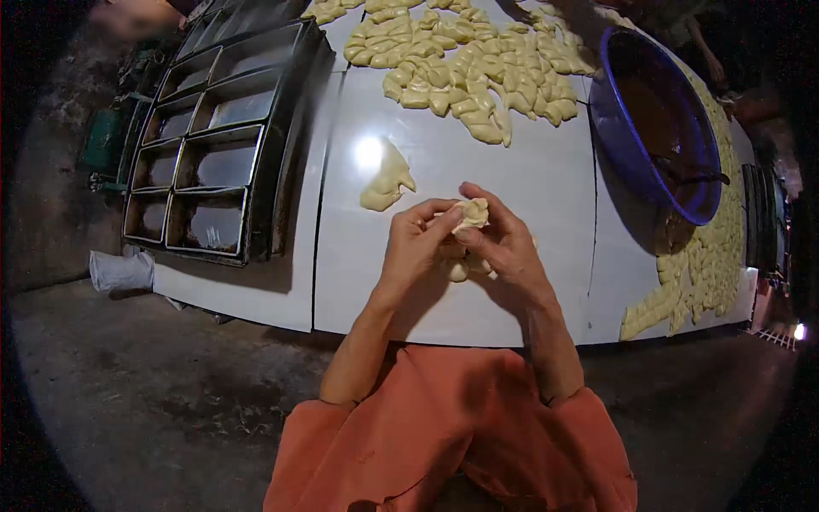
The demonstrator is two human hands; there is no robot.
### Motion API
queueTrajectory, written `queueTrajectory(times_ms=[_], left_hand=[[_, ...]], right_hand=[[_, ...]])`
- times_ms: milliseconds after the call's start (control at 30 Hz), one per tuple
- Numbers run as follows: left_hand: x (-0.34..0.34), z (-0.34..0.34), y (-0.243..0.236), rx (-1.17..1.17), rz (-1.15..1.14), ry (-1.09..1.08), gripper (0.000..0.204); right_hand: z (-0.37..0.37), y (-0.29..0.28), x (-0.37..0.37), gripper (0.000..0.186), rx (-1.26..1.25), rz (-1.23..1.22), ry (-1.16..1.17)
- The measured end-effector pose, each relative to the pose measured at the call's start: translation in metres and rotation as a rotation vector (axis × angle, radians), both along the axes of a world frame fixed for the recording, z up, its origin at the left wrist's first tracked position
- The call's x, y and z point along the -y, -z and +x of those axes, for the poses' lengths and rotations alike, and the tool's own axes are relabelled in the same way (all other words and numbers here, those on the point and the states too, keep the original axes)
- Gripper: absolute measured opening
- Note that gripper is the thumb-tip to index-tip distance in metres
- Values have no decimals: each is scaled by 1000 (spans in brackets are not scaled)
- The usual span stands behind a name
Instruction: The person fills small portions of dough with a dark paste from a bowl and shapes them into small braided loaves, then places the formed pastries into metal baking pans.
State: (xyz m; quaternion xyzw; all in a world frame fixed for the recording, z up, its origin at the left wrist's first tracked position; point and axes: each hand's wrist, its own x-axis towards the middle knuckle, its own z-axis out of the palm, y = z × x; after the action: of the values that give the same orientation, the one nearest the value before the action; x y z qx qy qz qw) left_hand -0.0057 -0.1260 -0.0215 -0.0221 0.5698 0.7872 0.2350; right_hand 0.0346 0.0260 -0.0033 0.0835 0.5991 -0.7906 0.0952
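Both my hands meet over the near middle of the white table, holding one small lump of pale dough (472,213) between them. My left hand (420,239) pinches its left side with thumb and fingers. From the right, my right hand (510,243) closes on the same lump, its thumb pressed to the dough. Beneath my hands a few more dough pieces (459,270) lie on the table, partly hidden by the fingers. A flat, irregular dough piece (388,179) rests just beyond my left hand.
Dark metal baking pans (194,183) joined in rows stand on the left. Many dough pieces (478,72) cover the far table (358,273), with more dough (704,277) along the right. A blue basin (604,128) holding brown liquid and a utensil stands at right. A white bag (122,271) sits lower left.
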Motion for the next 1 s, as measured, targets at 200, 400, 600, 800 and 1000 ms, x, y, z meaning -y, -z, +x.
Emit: queueTrajectory(times_ms=[200, 400, 600, 800, 1000], left_hand=[[1, 6, -7, 65, -10, -4, 42], [4, -8, -21, -290, -413, 155, 43], [7, -7, -11, -107, -173, 72, 21], [3, -5, -15, -4, -215, 99, 47], [12, -10, -11, -162, -192, 266, 37]], right_hand=[[-1, 4, -6, 42, -92, 174, 123], [1, -18, -14, 36, -99, 555, -107], [3, -9, -29, 21, 147, -30, -15], [-2, 6, -22, 24, 164, -193, 80], [-4, -4, -21, 29, 72, -92, -55]])
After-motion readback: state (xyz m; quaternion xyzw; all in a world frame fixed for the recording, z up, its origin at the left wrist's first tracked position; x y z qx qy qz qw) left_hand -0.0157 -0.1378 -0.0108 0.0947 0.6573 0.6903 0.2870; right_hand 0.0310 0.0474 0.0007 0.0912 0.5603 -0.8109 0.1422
